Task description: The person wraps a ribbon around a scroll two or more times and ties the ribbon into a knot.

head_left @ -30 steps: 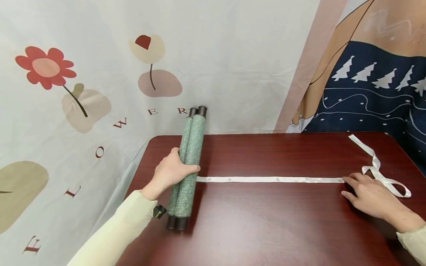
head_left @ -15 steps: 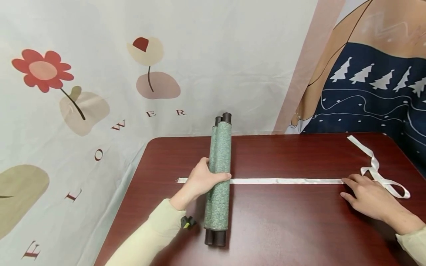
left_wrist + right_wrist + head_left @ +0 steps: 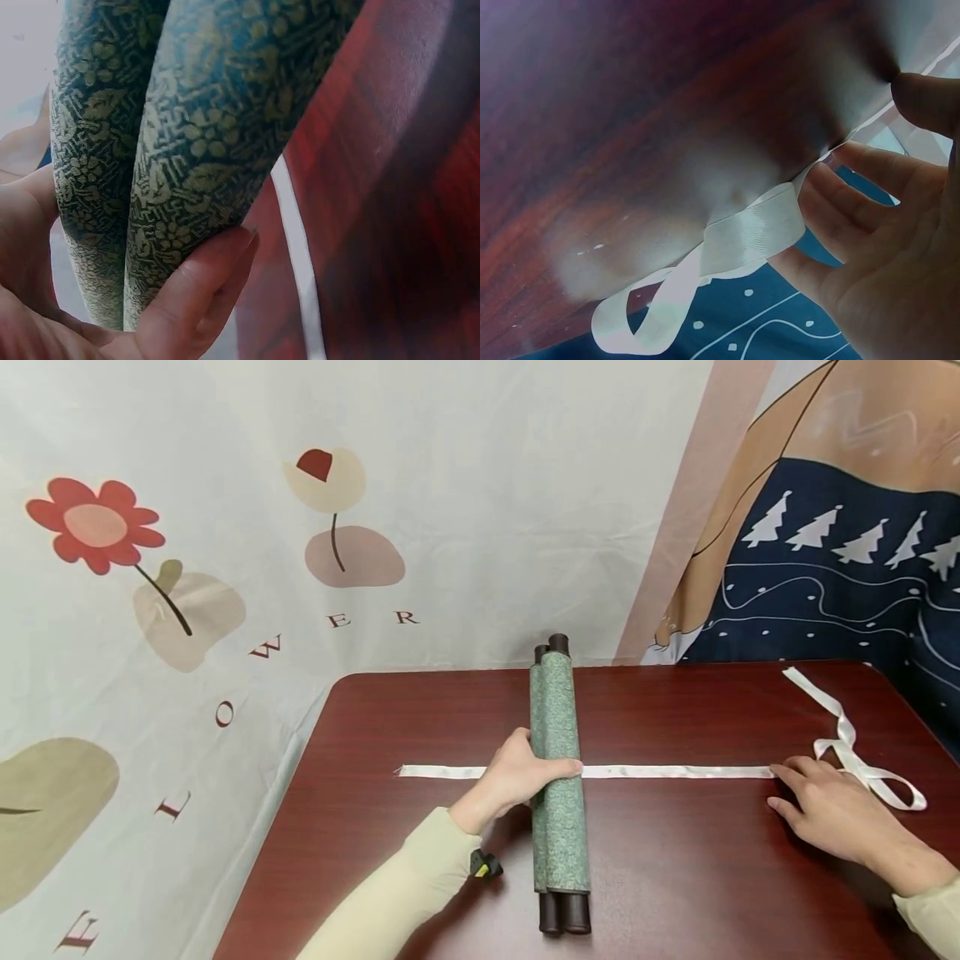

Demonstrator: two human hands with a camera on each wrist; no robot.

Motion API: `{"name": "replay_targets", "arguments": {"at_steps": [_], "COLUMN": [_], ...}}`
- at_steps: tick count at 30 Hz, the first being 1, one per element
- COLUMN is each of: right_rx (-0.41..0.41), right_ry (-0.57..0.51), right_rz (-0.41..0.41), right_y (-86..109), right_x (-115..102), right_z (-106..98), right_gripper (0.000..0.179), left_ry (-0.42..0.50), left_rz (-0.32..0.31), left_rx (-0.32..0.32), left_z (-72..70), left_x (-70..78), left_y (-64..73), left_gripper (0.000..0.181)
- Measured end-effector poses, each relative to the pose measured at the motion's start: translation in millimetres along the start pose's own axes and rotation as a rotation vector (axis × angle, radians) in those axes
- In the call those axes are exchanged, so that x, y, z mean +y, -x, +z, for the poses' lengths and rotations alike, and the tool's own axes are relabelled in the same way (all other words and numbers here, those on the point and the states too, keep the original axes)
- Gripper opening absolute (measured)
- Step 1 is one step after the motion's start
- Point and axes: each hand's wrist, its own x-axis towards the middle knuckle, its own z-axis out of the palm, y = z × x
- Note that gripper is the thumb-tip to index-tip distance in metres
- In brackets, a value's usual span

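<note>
My left hand (image 3: 516, 774) grips a scroll (image 3: 566, 835) rolled from both ends, two side-by-side rolls in green patterned fabric with dark brown roller ends. The thumb lies across the near roll in the left wrist view, where the brocade pattern of the scroll (image 3: 210, 142) shows close up. It lies crosswise above a white ribbon (image 3: 675, 772); whether they touch, I cannot tell. At the right, my right hand (image 3: 840, 810) rests its fingertips on the ribbon, fingers loosely extended. In the right wrist view the ribbon (image 3: 754, 234) loops beside those fingers.
The dark red wooden table (image 3: 675, 877) has a shiny top. Its back edge meets a white printed cloth (image 3: 487, 510) with flowers and letters. A dark blue printed cloth (image 3: 817, 602) hangs at the right. The ribbon's loose end curls near the right corner.
My left hand has carried the scroll rightward along the ribbon and slightly toward me, uncovering the ribbon's left end. The scroll now points more straight away from me. My right hand stays put.
</note>
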Motion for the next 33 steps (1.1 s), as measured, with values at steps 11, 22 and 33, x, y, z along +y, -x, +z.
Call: {"name": "replay_targets", "arguments": {"at_steps": [11, 22, 33], "right_rx": [0.019, 0.044, 0.059], "right_ry": [0.004, 0.009, 0.009], "right_rz": [-0.019, -0.024, -0.025], "right_y": [1.1, 2.3, 1.5], "right_x": [0.0, 0.2, 0.1], "right_z": [1.3, 3.1, 2.7], "right_gripper": [0.053, 0.052, 0.052], "left_ry": [-0.2, -0.417, -0.592], "left_rz": [-0.014, 0.01, 0.053], "left_rx": [0.053, 0.102, 0.15], "left_z": [32.2, 56.8, 77.6], "left_x": [-6.1, -8.7, -7.4], "left_y": [-10.9, -20.3, -26.0], "left_gripper": [0.075, 0.11, 0.115]}}
